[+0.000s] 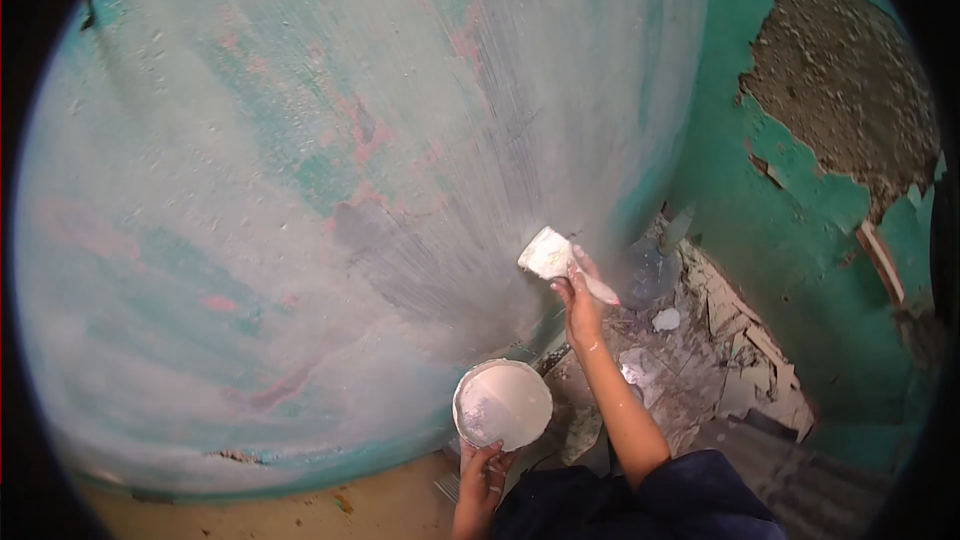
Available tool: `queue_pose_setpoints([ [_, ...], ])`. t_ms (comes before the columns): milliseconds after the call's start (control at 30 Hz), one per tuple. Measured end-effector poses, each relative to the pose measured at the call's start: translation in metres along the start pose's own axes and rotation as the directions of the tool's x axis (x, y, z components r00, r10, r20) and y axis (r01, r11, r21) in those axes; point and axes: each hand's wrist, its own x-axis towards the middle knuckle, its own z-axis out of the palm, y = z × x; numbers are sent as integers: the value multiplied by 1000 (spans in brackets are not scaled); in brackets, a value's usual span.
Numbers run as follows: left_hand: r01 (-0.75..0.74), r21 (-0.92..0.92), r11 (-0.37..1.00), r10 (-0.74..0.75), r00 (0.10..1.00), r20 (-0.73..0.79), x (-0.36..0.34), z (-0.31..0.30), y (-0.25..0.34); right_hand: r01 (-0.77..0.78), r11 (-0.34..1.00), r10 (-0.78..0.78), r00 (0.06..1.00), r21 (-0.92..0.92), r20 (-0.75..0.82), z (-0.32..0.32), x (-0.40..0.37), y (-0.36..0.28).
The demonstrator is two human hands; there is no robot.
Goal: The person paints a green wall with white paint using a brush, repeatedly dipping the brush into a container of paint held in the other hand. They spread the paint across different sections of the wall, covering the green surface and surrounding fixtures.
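Note:
My right hand (581,312) grips a wide paintbrush (546,255) by its pale handle. Whitish paint coats the brush head, which is raised in front of the wall (420,140). That wall is streaked with thin white paint over green, with pink and grey patches showing through. Lower down, my left hand (484,472) is closed on the near rim of a round white bucket (502,405). The bucket tilts toward me, and pale paint lines its inside. White specks dot my right wrist and forearm.
On the right, a green wall (720,200) has a large patch of bare rough plaster (840,70). Broken debris (745,340) and a small white lump (666,319) lie on the floor below. A tan floor strip (330,510) runs along the bottom left.

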Motion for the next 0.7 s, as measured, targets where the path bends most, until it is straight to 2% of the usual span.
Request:
queue_pose_setpoints([
  [33,15,19,1000,-15,1000,9,3,-3,7,11,1000,-11,1000,8,-23,-10,2,21],
  [100,63,128,990,-65,998,12,7,-9,23,-52,987,64,995,152,-76,-36,6,67],
  [167,101,167,981,-104,994,12,6,-3,41,-30,985,56,987,169,-149,-62,16,100],
  [233,139,208,968,-144,989,10,8,-13,47,-82,996,89,968,40,-236,-89,19,121],
  [300,143,247,958,-155,987,32,16,-35,47,-55,998,58,951,20,-304,-101,20,135],
  [367,146,224,964,-164,984,63,20,-43,47,-26,937,-80,954,-347,-290,-115,29,148],
  [433,157,196,968,-177,980,89,24,-50,49,5,928,-123,948,-374,-292,-93,30,129],
  [500,168,200,965,-194,974,115,27,-56,51,59,902,-184,949,-428,-257,-49,20,80],
  [533,174,210,962,-202,972,120,27,-58,52,90,893,-211,949,-441,-234,-26,16,54],
  [567,175,208,962,-204,970,129,28,-60,52,187,913,-259,952,-362,-163,-15,22,44],
  [600,174,203,964,-204,969,139,29,-61,53,181,902,-239,965,-392,-103,2,16,17],
  [633,178,208,962,-210,967,142,29,-61,54,183,902,-243,964,-392,-110,12,12,1],
  [700,196,217,956,-229,964,136,30,-62,54,230,971,-232,973,-58,-17,22,10,-16],
])
